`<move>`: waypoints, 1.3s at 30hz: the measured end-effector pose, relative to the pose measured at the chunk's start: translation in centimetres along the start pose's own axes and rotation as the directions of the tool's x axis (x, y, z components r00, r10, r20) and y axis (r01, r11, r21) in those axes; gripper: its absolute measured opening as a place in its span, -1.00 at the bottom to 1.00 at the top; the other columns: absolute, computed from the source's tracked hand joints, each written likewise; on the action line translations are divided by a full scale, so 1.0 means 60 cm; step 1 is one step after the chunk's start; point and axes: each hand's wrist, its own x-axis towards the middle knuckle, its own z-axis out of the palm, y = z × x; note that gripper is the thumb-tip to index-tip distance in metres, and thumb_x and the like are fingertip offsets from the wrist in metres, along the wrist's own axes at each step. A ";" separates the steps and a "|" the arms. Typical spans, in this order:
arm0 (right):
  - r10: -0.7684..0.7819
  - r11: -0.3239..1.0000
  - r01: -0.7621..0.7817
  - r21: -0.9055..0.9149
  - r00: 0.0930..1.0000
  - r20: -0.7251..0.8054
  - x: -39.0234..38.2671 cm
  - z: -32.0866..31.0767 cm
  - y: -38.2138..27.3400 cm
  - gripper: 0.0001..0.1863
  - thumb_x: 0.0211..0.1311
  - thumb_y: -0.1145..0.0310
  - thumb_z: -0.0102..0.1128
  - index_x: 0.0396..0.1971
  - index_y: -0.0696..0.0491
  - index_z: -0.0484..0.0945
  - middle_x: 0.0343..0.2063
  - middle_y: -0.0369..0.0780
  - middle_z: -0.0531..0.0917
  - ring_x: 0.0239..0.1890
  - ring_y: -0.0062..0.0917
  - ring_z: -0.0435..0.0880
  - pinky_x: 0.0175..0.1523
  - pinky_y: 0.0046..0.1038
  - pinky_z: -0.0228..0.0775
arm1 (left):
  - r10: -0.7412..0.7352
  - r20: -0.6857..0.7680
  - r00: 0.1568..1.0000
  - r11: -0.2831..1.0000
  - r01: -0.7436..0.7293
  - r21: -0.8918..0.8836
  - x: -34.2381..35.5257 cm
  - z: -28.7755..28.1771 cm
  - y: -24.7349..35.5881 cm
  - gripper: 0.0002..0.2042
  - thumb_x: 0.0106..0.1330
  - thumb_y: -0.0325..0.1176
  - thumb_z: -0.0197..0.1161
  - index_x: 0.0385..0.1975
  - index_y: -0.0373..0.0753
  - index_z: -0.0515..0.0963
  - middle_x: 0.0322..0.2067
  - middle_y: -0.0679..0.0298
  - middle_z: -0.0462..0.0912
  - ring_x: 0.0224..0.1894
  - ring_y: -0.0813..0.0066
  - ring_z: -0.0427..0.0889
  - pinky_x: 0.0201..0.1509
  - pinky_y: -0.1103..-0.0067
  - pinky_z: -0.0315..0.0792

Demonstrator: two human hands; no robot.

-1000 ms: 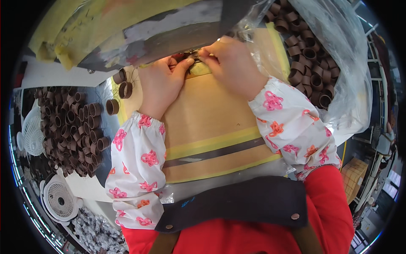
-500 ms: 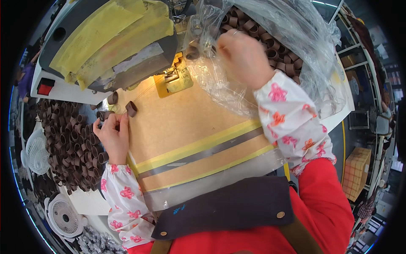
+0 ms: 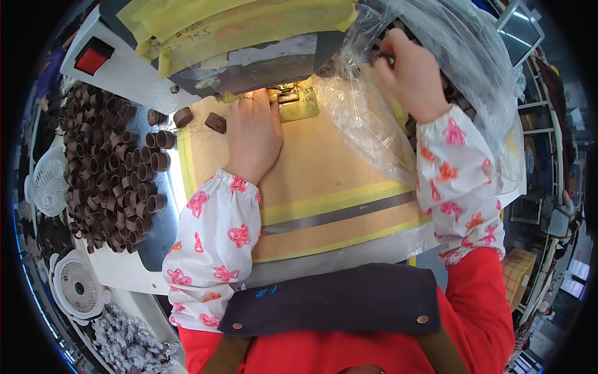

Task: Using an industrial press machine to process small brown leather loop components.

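My left hand [image 3: 254,128] lies on the tan work board with fingers stretched toward the lit needle area of a sewing machine [image 3: 286,95]. Its fingertips are partly hidden beside the machine head, and nothing shows in them. Left of this hand lies a single brown loop [image 3: 215,123], apart from it. My right hand [image 3: 412,78] is at the mouth of a clear plastic bag [image 3: 461,43] at the far right. Its thumb and fingers are closed around a small dark brown loop [image 3: 391,60], mostly covered by the fingers. More brown loops show in the bag behind it.
A large heap of brown loops [image 3: 103,168] covers the left side of the table. The machine head [image 3: 249,62], patched with yellow tape, overhangs the back. Bag film spreads over the board's right part. A white fan [image 3: 78,287] and silvery wrapped pieces [image 3: 131,340] are at lower left.
My left hand has moved right, from the loops at the board's left edge to the needle area. My right hand stays at the bag, its fingers now closed. The whole view has shifted.
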 end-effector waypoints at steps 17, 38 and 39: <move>-0.067 0.697 -0.125 0.706 0.969 0.237 -0.053 0.096 -0.103 -0.80 -0.08 0.50 0.16 -0.40 0.11 0.40 -0.47 -0.12 0.50 -0.48 -0.26 0.53 -0.40 -0.34 0.39 | -0.174 0.270 0.947 0.796 0.296 -0.528 0.013 -0.029 -0.006 -0.74 0.06 -0.39 0.30 -0.28 -0.38 0.55 -0.56 0.36 0.55 -0.53 0.74 0.44 -0.44 0.74 0.34; -0.210 0.811 0.154 0.564 0.977 0.035 -0.036 0.124 -0.095 -0.93 -0.08 0.56 0.09 -0.59 0.16 0.38 -0.53 -0.11 0.40 -0.43 -0.23 0.45 -0.36 -0.32 0.32 | -0.295 0.231 0.927 0.824 0.369 -0.429 0.028 -0.003 -0.013 -0.71 0.02 -0.25 0.33 -0.36 -0.34 0.60 -0.53 0.25 0.65 -0.49 0.68 0.55 -0.35 0.72 0.38; -0.206 0.816 0.152 0.558 0.978 0.034 -0.036 0.124 -0.095 -0.93 -0.09 0.56 0.09 -0.59 0.16 0.38 -0.54 -0.11 0.40 -0.43 -0.23 0.45 -0.36 -0.32 0.32 | -0.309 0.249 0.918 0.813 0.391 -0.432 0.031 -0.006 -0.010 -0.71 0.02 -0.24 0.33 -0.36 -0.34 0.60 -0.53 0.25 0.64 -0.49 0.67 0.55 -0.35 0.72 0.38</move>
